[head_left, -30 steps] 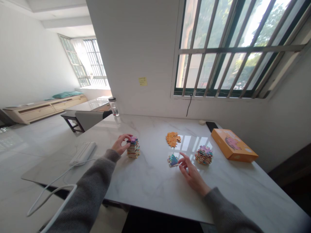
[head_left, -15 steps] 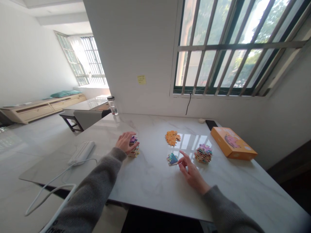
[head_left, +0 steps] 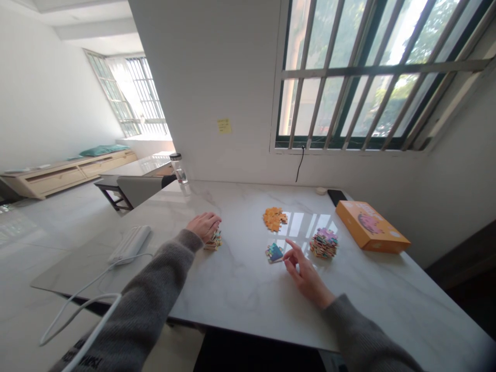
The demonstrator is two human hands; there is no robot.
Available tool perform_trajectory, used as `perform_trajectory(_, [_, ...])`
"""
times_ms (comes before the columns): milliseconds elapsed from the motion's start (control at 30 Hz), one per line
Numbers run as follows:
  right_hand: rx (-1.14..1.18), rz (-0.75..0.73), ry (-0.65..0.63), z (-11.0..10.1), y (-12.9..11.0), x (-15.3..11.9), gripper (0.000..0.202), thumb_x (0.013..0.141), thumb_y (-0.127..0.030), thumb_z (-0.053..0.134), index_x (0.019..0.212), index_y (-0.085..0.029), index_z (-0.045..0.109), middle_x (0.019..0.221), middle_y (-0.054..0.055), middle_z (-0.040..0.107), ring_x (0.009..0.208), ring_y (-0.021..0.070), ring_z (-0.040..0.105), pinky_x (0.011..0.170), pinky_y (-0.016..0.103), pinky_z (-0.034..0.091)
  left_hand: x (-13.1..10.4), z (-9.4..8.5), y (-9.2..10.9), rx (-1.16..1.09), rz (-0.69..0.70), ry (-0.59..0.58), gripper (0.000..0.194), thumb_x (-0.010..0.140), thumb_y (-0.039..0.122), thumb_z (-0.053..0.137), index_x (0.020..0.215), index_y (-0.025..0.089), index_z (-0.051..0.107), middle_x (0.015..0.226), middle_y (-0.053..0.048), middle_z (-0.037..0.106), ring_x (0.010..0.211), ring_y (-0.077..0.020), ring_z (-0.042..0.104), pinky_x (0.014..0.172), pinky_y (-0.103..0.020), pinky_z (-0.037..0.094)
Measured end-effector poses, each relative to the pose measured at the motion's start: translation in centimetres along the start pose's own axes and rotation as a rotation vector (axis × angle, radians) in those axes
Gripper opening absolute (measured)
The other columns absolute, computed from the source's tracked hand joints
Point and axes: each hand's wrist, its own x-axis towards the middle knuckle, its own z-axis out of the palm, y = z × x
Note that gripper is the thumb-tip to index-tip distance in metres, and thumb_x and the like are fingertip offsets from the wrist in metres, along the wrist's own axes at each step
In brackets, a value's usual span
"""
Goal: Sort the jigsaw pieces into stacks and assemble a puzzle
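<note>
My left hand point(head_left: 204, 226) rests over the top of a stack of puzzle pieces point(head_left: 213, 242) at the left, its fingers closed together; what they hold, if anything, is hidden. My right hand point(head_left: 304, 273) hovers at the right edge of a few blue-green puzzle pieces point(head_left: 275, 252), index finger stretched out and the other fingers loosely bent. A second stack point(head_left: 324, 243), with a purple piece on top, stands right of that hand. Farther back lies a flat pile of orange pieces point(head_left: 275, 219).
An orange box point(head_left: 372, 227) lies at the right, with a black phone point(head_left: 337, 196) behind it. A clear bottle point(head_left: 179, 169) stands at the back left. A white power strip point(head_left: 130, 244) with a cable lies on the left of the white table point(head_left: 232, 294).
My left hand's fingers have closed together over the top of the left stack, covering the purple piece seen there before. My right hand has hardly moved.
</note>
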Motion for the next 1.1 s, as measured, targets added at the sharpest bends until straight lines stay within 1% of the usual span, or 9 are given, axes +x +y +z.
perform_trajectory(167, [0.001, -0.005, -0.011, -0.1, -0.1, 0.0, 0.048, 0.099, -0.026, 0.042, 0.146, -0.023, 0.031, 0.094, 0.004, 0.06, 0.07, 0.0145, 0.056, 0.068, 0.029, 0.051, 0.3, -0.8, 0.2, 0.049, 0.049, -0.095, 0.034, 0.082, 0.048, 0.065, 0.106, 0.023, 0.066, 0.108, -0.007, 0.065, 0.098, -0.0264, 0.06, 0.077, -0.035, 0.048])
perform_trajectory(400, [0.0, 0.002, -0.031, 0.0, -0.2, 0.0, 0.049, 0.098, -0.026, 0.042, 0.146, -0.023, 0.032, 0.093, 0.004, 0.06, 0.069, 0.0141, 0.055, 0.066, 0.028, 0.049, -0.2, -0.5, 0.0, 0.069, 0.095, -0.111, 0.025, 0.089, 0.045, 0.059, 0.099, 0.023, 0.066, 0.105, -0.006, 0.065, 0.095, -0.024, 0.059, 0.074, -0.033, 0.047])
perform_trajectory(467, [0.007, 0.004, -0.038, 0.0, -0.1, 0.0, 0.049, 0.099, -0.026, 0.042, 0.146, -0.023, 0.031, 0.093, 0.003, 0.06, 0.069, 0.0139, 0.054, 0.066, 0.028, 0.049, -0.3, -0.8, 0.1, 0.071, 0.097, -0.077, 0.03, 0.086, 0.047, 0.062, 0.105, 0.023, 0.066, 0.107, -0.007, 0.065, 0.097, -0.0255, 0.059, 0.076, -0.035, 0.047])
perform_trajectory(567, [0.006, 0.01, -0.031, 0.0, 0.0, 0.0, 0.048, 0.099, -0.026, 0.042, 0.146, -0.022, 0.032, 0.092, 0.003, 0.061, 0.07, 0.0143, 0.055, 0.067, 0.028, 0.049, -0.2, -1.7, 1.0, 0.075, 0.126, 0.088, 0.041, 0.084, 0.047, 0.065, 0.116, 0.021, 0.063, 0.114, -0.01, 0.064, 0.105, -0.0295, 0.057, 0.089, -0.044, 0.045])
perform_trajectory(667, [-0.021, 0.048, 0.014, 0.1, 0.3, 0.1, 0.048, 0.098, -0.027, 0.043, 0.145, -0.02, 0.034, 0.09, 0.003, 0.061, 0.071, 0.015, 0.057, 0.068, 0.028, 0.05, 0.2, -2.3, 3.6, 0.071, 0.21, 0.223, 0.031, 0.089, 0.037, 0.059, 0.114, 0.02, 0.063, 0.114, -0.01, 0.064, 0.11, -0.0296, 0.055, 0.099, -0.048, 0.039])
perform_trajectory(733, [-0.058, 0.07, 0.046, 0.1, 0.5, 0.2, 0.046, 0.097, -0.026, 0.044, 0.142, -0.019, 0.039, 0.088, 0.003, 0.062, 0.074, 0.0164, 0.058, 0.071, 0.03, 0.05, 0.4, -1.9, 6.4, 0.045, 0.263, 0.208, 0.023, 0.091, 0.031, 0.055, 0.11, 0.021, 0.064, 0.108, -0.008, 0.066, 0.106, -0.0278, 0.056, 0.1, -0.048, 0.037])
perform_trajectory(833, [-0.133, 0.045, 0.043, 0.0, 0.6, 0.3, 0.035, 0.095, -0.023, 0.046, 0.129, -0.019, 0.053, 0.09, 0.006, 0.063, 0.083, 0.02, 0.06, 0.08, 0.035, 0.05, 0.5, 0.4, 11.0, -0.079, 0.271, 0.086, 0.02, 0.089, 0.033, 0.06, 0.105, 0.023, 0.064, 0.103, -0.006, 0.068, 0.1, -0.0263, 0.058, 0.094, -0.045, 0.039])
perform_trajectory(933, [-0.177, 0.024, 0.015, -0.2, 0.5, 0.4, 0.03, 0.093, -0.019, 0.047, 0.12, -0.019, 0.058, 0.093, 0.007, 0.063, 0.088, 0.0222, 0.06, 0.084, 0.039, 0.049, 0.4, 3.4, 14.8, -0.226, 0.207, -0.005, 0.029, 0.083, 0.038, 0.069, 0.108, 0.024, 0.064, 0.106, -0.007, 0.067, 0.101, -0.0272, 0.059, 0.089, -0.043, 0.042])
perform_trajectory(1100, [-0.179, 0.023, -0.004, -0.2, 0.5, 0.3, 0.031, 0.093, -0.017, 0.047, 0.122, -0.02, 0.058, 0.094, 0.007, 0.063, 0.088, 0.022, 0.059, 0.084, 0.039, 0.049, 0.5, 6.7, 18.0, -0.345, 0.13, -0.032, 0.037, 0.08, 0.041, 0.071, 0.111, 0.023, 0.062, 0.11, -0.009, 0.063, 0.103, -0.0288, 0.056, 0.086, -0.043, 0.043])
